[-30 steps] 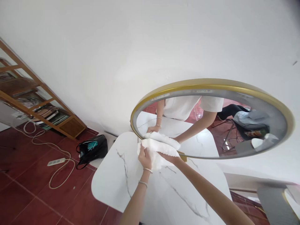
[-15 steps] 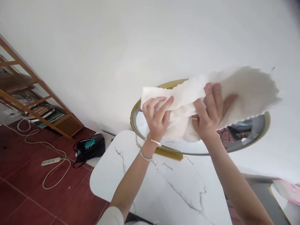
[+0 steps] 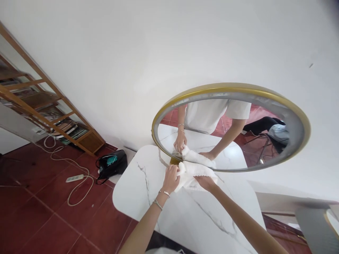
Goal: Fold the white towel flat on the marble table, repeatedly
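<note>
A white cloth with a wavy edge lies folded and bunched on the marble-patterned table, against the foot of a gold-rimmed oval mirror. My left hand grips the cloth's left end, fingers curled over it. My right hand is at its front edge, the fingertips hidden under the fold. Both hands and the cloth are reflected in the glass. Between my left hand and the mirror, part of the gold base shows.
The mirror stands close to a white wall. On the red tiled floor to the left are a black bag, a power strip with its cord, and a wooden shelf holding books. A grey piece of furniture is at the right.
Both hands have brought the cloth down from in front of the mirror to the table at its foot. The cloth is now more gathered, and the glass is uncovered.
</note>
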`<state>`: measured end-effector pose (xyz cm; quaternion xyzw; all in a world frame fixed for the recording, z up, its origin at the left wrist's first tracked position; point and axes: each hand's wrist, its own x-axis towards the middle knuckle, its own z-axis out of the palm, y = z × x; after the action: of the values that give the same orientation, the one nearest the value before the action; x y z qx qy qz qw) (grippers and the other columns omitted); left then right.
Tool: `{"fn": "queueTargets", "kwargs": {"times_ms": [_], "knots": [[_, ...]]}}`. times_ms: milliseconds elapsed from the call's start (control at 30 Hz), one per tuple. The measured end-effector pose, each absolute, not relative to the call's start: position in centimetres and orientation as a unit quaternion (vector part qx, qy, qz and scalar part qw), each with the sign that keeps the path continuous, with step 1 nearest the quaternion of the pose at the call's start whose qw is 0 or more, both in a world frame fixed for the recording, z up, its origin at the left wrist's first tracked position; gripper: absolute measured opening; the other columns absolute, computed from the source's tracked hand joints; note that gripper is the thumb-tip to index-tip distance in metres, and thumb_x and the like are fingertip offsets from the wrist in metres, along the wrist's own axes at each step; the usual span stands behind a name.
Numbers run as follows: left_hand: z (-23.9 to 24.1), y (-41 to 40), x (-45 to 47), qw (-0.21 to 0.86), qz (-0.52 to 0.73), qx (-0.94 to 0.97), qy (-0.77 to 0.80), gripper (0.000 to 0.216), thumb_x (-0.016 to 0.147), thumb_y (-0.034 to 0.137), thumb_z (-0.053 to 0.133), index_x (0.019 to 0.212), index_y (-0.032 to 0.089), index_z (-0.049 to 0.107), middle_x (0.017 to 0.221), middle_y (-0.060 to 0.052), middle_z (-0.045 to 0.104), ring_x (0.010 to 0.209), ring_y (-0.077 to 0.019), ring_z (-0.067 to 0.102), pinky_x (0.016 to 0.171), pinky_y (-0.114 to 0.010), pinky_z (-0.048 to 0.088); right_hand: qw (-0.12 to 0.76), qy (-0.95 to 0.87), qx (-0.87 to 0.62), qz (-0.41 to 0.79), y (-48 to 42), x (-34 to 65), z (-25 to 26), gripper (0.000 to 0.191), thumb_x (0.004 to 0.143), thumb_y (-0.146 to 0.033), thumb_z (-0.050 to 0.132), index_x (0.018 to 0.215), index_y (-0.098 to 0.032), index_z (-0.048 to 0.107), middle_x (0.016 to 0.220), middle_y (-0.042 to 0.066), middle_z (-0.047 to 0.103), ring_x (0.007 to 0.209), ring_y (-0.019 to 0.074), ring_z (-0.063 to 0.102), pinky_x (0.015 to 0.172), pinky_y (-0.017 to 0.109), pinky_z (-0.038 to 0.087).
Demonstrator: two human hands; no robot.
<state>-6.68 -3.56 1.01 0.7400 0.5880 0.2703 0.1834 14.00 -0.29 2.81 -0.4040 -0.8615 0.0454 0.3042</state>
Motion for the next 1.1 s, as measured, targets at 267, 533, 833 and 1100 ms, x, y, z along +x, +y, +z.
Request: {"fn": "queueTargets", "kwargs": {"times_ms": [267,533,833,1100], "knots": [[8.6,-5.0,-7.2,0.114,0.165,0.890,0.410,0.021,0.074,0.005,0.046,0.088,0.021,0.048,0.092,-0.003,0.056,0.081,-0.0180,0.051,0.073,-0.029,0.040,0.379,-0.840,-0.382,-0.066,-6.4,14.2,4.0,0.026,0.088,-0.017,0.054,0.113,-0.019,0.054,0.128,0.018,0.057,0.122,0.0308,0.055,0.089,0.045,0.056],[17.3,-6.7,-7.2,-0.150,0.155,0.959,0.183,0.020,0.090,0.003,0.043,0.083,0.020,0.053,0.086,-0.001,0.060,0.076,-0.0141,0.052,0.069,-0.029,0.038,0.338,-0.860,-0.381,0.020,-7.7,15.3,11.2,0.058,0.080,-0.008,0.042,0.136,-0.024,0.038,0.098,0.006,0.068,0.095,0.0230,0.066,0.091,0.050,0.053],[23.0,-9.5,-8.9,0.022,0.178,0.934,0.310,0.015,0.097,0.029,0.045,0.105,0.020,0.054,0.092,-0.001,0.064,0.084,-0.0149,0.059,0.080,-0.029,0.044,0.261,-0.801,-0.492,0.220,-12.7,20.8,13.9,0.017,0.093,-0.044,0.050,0.099,-0.028,0.051,0.065,-0.002,0.058,0.055,0.0171,0.056,0.052,0.027,0.047],[22.8,-10.2,-9.5,-0.008,0.074,0.962,0.264,0.032,0.101,0.024,0.031,0.076,0.018,0.051,0.075,0.000,0.057,0.066,-0.0120,0.051,0.067,-0.027,0.039,0.232,-0.834,-0.441,0.235,-16.1,23.6,17.1,0.028,0.091,-0.009,0.031,0.087,-0.022,0.055,0.078,0.003,0.062,0.067,0.0136,0.058,0.060,0.024,0.042]]}}
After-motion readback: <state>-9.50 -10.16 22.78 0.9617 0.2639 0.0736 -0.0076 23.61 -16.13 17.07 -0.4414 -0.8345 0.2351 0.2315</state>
